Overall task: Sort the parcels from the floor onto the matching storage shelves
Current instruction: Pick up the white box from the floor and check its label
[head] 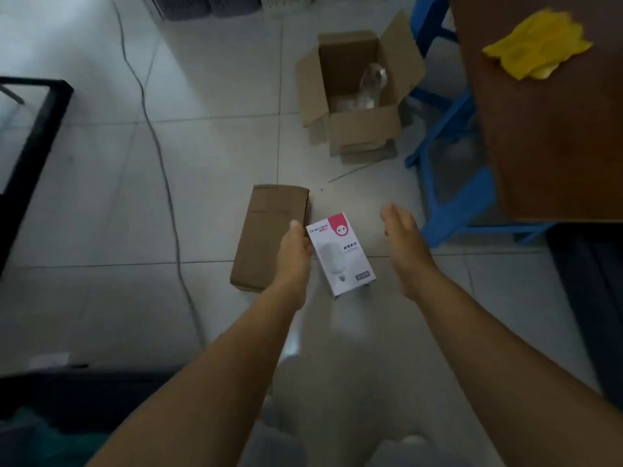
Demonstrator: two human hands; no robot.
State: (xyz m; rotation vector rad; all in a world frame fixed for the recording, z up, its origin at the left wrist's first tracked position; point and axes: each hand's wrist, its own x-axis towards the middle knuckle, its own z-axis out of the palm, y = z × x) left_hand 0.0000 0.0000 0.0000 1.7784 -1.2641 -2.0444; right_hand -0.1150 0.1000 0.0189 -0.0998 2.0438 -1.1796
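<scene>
A white bulb box point(342, 256) with a pink top corner and a lamp picture is held above the tiled floor. My left hand point(295, 254) grips its left edge. My right hand point(406, 251) hovers flat to the right of the box, fingers together, a short gap away and holding nothing. Behind my left hand a closed brown cardboard parcel point(264, 230) lies on the floor. Farther back stands an open cardboard box point(362, 129) with clear plastic wrapping inside.
A brown table point(546, 139) with a yellow cloth point(536, 45) fills the upper right, a blue plastic stool point(451, 197) beside it. A black frame point(37, 136) stands at the left. A thin grey cable point(158, 153) runs across the floor tiles.
</scene>
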